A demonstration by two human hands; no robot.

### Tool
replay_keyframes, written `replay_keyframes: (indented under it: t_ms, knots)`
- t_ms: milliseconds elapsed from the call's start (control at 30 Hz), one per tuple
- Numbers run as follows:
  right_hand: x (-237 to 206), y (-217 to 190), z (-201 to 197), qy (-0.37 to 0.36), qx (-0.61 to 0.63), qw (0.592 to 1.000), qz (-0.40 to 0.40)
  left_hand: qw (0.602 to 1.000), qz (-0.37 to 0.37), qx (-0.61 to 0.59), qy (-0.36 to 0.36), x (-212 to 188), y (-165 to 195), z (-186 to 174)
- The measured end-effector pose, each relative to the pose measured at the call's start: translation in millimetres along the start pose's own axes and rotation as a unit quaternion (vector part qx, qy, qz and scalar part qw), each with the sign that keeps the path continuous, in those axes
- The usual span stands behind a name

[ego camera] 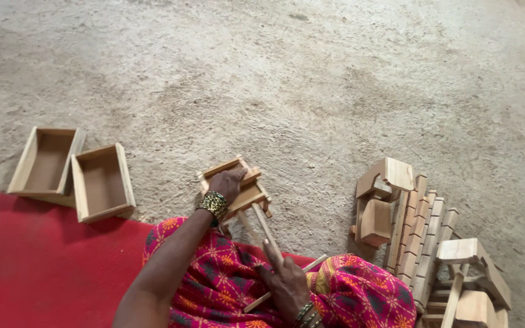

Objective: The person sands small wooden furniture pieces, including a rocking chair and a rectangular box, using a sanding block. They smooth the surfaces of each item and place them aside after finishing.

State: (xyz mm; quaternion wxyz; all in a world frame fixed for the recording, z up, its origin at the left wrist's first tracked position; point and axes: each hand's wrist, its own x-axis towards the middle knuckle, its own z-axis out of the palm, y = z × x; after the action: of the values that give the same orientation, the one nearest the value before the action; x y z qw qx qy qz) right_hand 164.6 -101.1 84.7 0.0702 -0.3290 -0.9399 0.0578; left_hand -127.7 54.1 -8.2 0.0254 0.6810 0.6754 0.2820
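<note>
My left hand (226, 183) presses down on a small wooden frame piece (247, 194) that lies on the rough floor in front of my knees. A thin wooden stick (267, 230) runs from that frame toward my right hand (285, 280), whose fingers are closed around it. Under the right hand a second thin stick (317, 263) lies across my pink patterned cloth (360, 291). A beaded bracelet (215, 203) sits on my left wrist.
Two open wooden boxes (47, 163) (101, 182) rest at the left, at the edge of a red mat (31, 261). A heap of notched wooden slats and blocks (417, 237) lies at the right. Rough sandy floor (287, 79) stretches beyond.
</note>
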Motion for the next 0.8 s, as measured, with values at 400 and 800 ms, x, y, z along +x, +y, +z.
replay_keyframes:
  t_ms: [400,800]
  knots:
    - [0,14,-6,-0.078,0.014,0.994,0.077,0.981,-0.173,-0.031,-0.086,-23,10,-78]
    - [8,89,-3,-0.010,0.380,0.878,0.291,0.913,-0.310,-0.251,0.087,-32,5,-63]
